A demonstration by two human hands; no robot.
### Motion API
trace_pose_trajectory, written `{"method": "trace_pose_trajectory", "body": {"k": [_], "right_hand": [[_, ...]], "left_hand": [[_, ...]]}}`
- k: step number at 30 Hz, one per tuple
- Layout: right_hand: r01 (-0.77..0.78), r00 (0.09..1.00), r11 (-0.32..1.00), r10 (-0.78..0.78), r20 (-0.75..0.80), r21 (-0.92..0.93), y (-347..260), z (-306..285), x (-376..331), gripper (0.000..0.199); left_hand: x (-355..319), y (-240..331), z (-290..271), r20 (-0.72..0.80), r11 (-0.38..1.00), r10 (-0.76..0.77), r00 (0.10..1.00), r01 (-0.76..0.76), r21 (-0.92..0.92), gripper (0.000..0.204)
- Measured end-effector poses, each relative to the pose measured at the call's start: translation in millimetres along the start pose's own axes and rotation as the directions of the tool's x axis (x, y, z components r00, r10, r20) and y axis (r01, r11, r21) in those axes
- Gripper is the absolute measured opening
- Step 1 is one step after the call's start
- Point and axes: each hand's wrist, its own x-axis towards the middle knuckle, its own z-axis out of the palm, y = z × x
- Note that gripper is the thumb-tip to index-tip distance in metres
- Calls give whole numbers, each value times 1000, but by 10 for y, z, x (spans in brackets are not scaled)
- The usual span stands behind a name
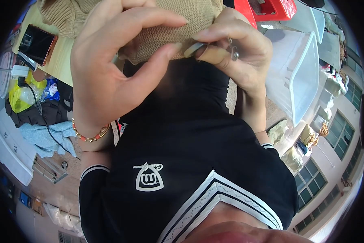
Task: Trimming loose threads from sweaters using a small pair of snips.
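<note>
A tan knitted garment piece [161, 40] is stretched between my hands at the top middle, its edge folded toward me. My left hand [109, 65] grips it from the left, with thumb and forefinger curved over the knit and the other fingers partly hidden. On the right, my right hand [240, 52] is closed around a small metal tool [194, 50] with a pale rounded end between thumb and forefinger. Shiny metal bits show between its fingers; the tool's exact kind is hard to make out. Its tip lies against the knit's edge.
More tan ribbed knit [64, 18] lies on a wooden table [62, 60] beside a dark phone [37, 44]. Translucent plastic bins [299, 81] and a red plastic stool or crate [273, 10] stand at right. A light blue cloth [46, 135] and a black cable [42, 113] are at left.
</note>
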Motion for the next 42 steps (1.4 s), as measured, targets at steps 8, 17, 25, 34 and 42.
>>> {"method": "trace_pose_trajectory", "body": {"k": [8, 17, 25, 34, 42], "right_hand": [[78, 997, 974, -81, 8, 214, 116, 12, -55, 25], [47, 997, 988, -55, 52, 149, 5, -71, 28, 47], [-297, 952, 947, 304, 44, -121, -410, -236, 257, 40], [-262, 957, 964, 265, 121, -39, -262, -318, 244, 42], [-149, 960, 966, 192, 202, -212, -305, -398, 247, 41]], "left_hand": [[6, -82, 74, -5, 995, 92, 996, -92, 29, 28], [-17, -102, 122, -78, 948, 281, 957, -264, 177, 17], [-39, -195, 97, -87, 921, 380, 921, -368, 129, 18], [-55, -132, 131, -109, 946, 303, 947, -286, 153, 16], [-55, -129, 142, -146, 947, 304, 941, -281, 159, 15]]}}
